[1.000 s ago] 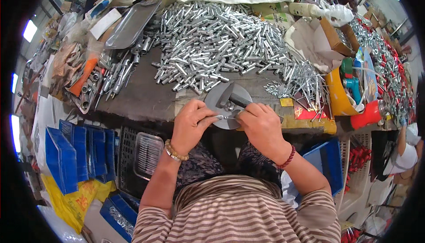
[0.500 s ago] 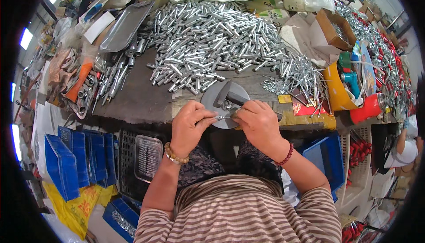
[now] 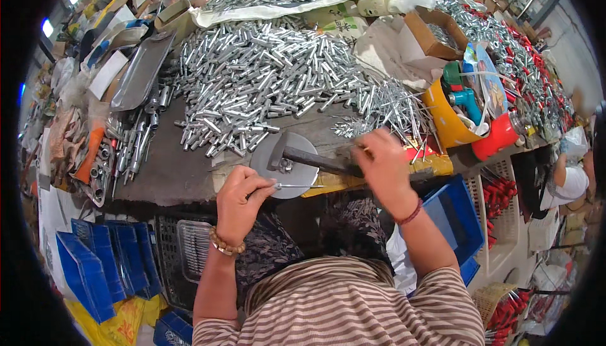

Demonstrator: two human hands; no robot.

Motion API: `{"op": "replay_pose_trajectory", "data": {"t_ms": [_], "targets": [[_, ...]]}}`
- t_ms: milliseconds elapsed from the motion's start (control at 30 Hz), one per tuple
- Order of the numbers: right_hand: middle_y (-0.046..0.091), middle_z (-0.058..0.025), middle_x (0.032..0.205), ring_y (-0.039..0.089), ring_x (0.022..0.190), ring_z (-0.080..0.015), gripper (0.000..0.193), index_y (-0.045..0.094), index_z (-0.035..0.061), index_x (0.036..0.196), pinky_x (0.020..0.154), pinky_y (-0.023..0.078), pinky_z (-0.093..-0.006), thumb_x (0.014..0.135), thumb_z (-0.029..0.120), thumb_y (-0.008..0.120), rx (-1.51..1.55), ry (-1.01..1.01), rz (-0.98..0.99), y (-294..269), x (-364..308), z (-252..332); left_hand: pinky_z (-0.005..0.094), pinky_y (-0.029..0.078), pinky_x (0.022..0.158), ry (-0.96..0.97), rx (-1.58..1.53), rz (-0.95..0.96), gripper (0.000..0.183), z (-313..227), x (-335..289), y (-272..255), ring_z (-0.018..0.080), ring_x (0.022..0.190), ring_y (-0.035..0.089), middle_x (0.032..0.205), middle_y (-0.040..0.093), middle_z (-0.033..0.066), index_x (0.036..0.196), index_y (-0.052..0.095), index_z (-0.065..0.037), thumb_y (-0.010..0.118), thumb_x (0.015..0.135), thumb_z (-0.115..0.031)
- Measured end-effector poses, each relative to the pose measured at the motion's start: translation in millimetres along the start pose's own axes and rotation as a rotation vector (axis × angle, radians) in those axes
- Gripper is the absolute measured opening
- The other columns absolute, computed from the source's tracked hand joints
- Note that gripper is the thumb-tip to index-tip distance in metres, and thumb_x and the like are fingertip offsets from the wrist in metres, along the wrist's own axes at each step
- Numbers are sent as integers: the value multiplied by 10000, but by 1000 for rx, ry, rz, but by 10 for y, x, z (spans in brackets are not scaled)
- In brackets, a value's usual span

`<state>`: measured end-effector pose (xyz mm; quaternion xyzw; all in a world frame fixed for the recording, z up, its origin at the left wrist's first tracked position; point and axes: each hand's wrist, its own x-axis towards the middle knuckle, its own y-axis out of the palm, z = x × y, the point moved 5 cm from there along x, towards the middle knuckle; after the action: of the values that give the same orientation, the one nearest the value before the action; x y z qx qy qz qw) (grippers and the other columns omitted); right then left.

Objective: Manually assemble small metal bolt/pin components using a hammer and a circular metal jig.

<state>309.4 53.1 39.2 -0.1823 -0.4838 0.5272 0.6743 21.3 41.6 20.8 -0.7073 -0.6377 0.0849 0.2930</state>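
My left hand [image 3: 241, 196] pinches a thin metal rod [image 3: 300, 186] by its thicker silver end. The rod's slim tip points right, over the front of a round grey metal disc [image 3: 264, 150]. My right hand [image 3: 386, 168] is raised off to the right, beside a heap of thin rods and small silver pieces [image 3: 379, 107]; motion smears its fingers, so I cannot see whether they hold anything. Across the disc lies a hammer [image 3: 319, 160], its dark handle stretching toward my right hand. Small metal bits [image 3: 285, 165] sit next to the hammer head.
A large pile of silver metal tubes [image 3: 265, 81] covers the bench's middle. Sockets and tools [image 3: 136, 144] lie left. A yellow container [image 3: 445, 119] and a red bottle [image 3: 495, 138] stand right. Blue bins [image 3: 85, 273] are below left, another blue bin [image 3: 461, 216] below right.
My right hand has let go of the rod's tip and moved right, up toward the small parts. My left hand keeps its hold on the rod. The whole view has shifted.
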Motion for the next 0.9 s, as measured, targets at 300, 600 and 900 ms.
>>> {"op": "replay_pose_trajectory", "data": {"t_ms": [300, 600, 900], "targets": [[627, -114, 885, 659, 868, -356, 147, 686, 64, 905, 745, 538, -468, 806, 121, 779, -110, 49, 8, 45, 185, -255, 298, 487, 693, 28, 15, -24, 157, 62, 109, -78, 176, 781, 616, 879, 613, 48, 954, 789, -44, 824, 802, -23], [670, -222, 1093, 630, 1037, -417, 266, 690, -30, 1105, 973, 498, -487, 843, 15, 711, -78, 39, -32, 275, -198, -1358, 427, 510, 808, 196, 3, 20, 171, 163, -5, 293, 284, 937, 625, 932, 614, 95, 886, 730, -84, 696, 868, -251], [714, -274, 1167, 692, 1005, -423, 426, 694, -43, 1230, 898, 559, -497, 994, 311, 679, -278, -66, 451, 258, 289, -383, 415, 474, 808, 167, -29, -108, 163, 408, 55, 291, 263, 937, 610, 915, 591, 44, 775, 747, -118, 853, 725, -232]]}}
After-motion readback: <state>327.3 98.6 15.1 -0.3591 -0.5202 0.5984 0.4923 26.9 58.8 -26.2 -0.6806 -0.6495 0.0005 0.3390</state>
